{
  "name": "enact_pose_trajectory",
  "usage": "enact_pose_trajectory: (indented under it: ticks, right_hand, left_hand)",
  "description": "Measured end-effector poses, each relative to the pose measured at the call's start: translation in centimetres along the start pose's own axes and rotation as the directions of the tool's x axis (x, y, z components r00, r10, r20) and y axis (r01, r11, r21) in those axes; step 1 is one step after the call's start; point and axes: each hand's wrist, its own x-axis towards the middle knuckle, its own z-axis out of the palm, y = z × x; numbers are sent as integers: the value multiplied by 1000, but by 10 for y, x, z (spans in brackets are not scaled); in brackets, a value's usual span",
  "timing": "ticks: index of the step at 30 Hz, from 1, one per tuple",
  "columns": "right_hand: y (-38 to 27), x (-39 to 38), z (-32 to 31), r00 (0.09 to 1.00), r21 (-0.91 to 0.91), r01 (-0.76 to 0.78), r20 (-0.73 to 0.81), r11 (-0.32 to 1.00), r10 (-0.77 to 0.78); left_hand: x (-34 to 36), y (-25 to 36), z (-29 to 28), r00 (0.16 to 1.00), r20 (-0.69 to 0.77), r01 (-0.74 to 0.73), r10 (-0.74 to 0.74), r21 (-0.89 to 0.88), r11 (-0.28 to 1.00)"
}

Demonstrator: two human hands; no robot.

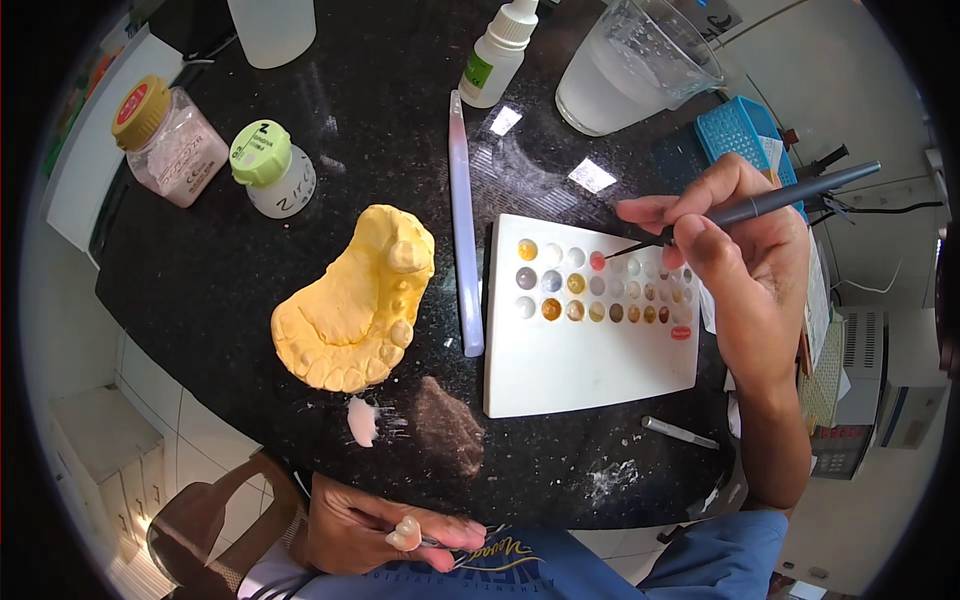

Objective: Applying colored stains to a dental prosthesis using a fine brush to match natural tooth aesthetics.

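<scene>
Leftmost on the black tabletop (200, 320) we see a gold-lidded jar of pink powder (180, 150), then a green-lidded jar (275, 172). Next comes a yellow dental cast (345, 310); below it, off the near edge, our left hand (350, 525) has its fingers gripping a dental crown (404, 535). Right of a lavender stick (464, 230) lies a white well palette (590, 362); our right hand (750, 270) pinches a dark fine-tipped brush (790, 198) over it, tip at the red well (597, 261).

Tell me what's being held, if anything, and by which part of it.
Your right grip has a fine-tipped paintbrush by the front of its dark handle. Your left grip has a tooth-shaped dental piece; where it's held can't be told.
</scene>
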Motion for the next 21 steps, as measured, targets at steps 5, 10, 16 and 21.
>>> enact_pose_trajectory:
  ticks: [5, 10, 16, 21]
  right_hand:
    - [4, -1, 4, 997, 20, 77, -7, 997, -77]
    - [11, -3, 5, 996, 40, 78, 28, 996, -79]
    - [13, -4, 3, 997, -21, 64, 51, 998, -63]
    - [2, -1, 5, 994, 27, 99, 43, 995, -101]
  left_hand:
    - [-7, 1, 6, 1000, -10, -14, 14, 23, 1000]
    - [4, -4, 7, 1000, 6, -9, 9, 35, 999]
    - [13, -3, 6, 1000, 9, -11, 11, 47, 999]
    - [3, 2, 15, 999, -23, -44, 46, 68, 997]
